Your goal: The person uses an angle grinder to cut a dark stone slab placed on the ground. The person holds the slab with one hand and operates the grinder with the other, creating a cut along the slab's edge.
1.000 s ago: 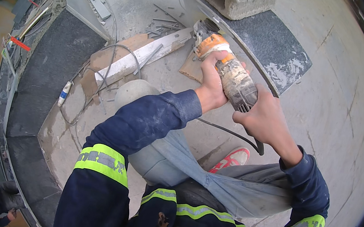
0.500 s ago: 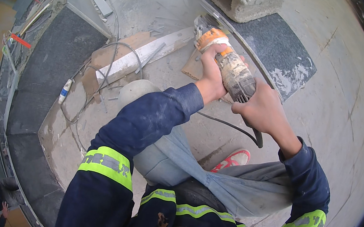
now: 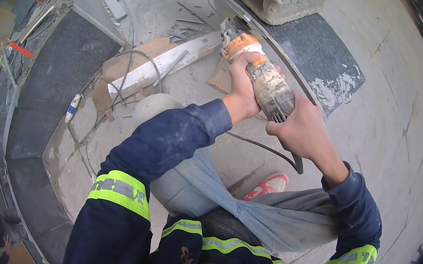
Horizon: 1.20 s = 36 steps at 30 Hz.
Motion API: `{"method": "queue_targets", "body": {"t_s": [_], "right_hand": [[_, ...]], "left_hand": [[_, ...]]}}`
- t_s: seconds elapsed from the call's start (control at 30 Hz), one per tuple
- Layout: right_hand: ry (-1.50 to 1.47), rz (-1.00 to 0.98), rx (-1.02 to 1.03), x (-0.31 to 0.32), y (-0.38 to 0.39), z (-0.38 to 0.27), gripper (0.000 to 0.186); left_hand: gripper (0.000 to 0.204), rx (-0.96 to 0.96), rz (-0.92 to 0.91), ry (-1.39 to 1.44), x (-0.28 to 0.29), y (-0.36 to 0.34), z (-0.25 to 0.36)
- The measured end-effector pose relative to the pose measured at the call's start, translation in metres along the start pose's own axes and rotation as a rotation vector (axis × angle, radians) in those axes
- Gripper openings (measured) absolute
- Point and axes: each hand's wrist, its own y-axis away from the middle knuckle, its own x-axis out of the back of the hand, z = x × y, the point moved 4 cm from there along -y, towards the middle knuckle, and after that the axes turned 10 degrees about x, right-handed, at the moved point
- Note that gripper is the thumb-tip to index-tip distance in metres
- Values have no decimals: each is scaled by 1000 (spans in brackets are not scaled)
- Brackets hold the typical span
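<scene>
Head view: what's in it, biggest down?

– The concrete floor [image 3: 377, 170], dusty and cracked, then the dark stone-clad ledge [image 3: 62, 69] on the left. After those, the dark grey slab [image 3: 312, 54] ahead, smeared white near its right-hand corner, with a hollow concrete block [image 3: 287, 4] resting on it.

– And smaller than that?

– A white bar [image 3: 150, 72], lying on the floor left of the slab. Then the angle grinder [image 3: 271, 86], held in 2 hands, its orange head beside the slab's left edge.

– How are the hands set?

– The left hand [image 3: 242, 87] has its fingers clamped around the grinder's body just behind the orange head. The right hand [image 3: 305, 129] has its fingers clamped around the rear end, near the power cord [image 3: 258, 144].

– How far along does the cutting look?

– Partway, I'd judge. The smallest pieces, thin grey strips [image 3: 189, 21], lie scattered beyond the bar, and 1 more rests aslant on it; they look like finished offcuts. With the grinder up at that edge, work there seems unfinished. I can't make out whether its disc touches the slab, nor how much edge is left.
</scene>
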Motion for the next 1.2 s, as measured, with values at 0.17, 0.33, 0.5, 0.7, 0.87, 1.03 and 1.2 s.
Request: {"method": "queue_targets", "body": {"t_s": [0.17,0.33,0.5,0.7,0.87,1.03,1.2], "right_hand": [[-26,12,7,3,16,1,55],[-33,4,-19,3,29,4,54],[-16,7,-37,5,34,1,53],[-35,8,17,2,24,4,53],[-30,-1,6,-1,10,6,53],[16,-14,-13,0,-5,4,53],[0,-33,-22,1,-14,1,52]], "left_hand": [[53,24,4,-3,-5,12,-12],[50,19,30,-10,-9,21,-23],[50,30,-2,-16,-7,20,-25],[51,43,-26,3,-5,15,-19],[53,3,-16,-13,-3,6,-9],[54,30,-30,15,2,-8,2],[54,15,-13,13,4,-16,8]]}}
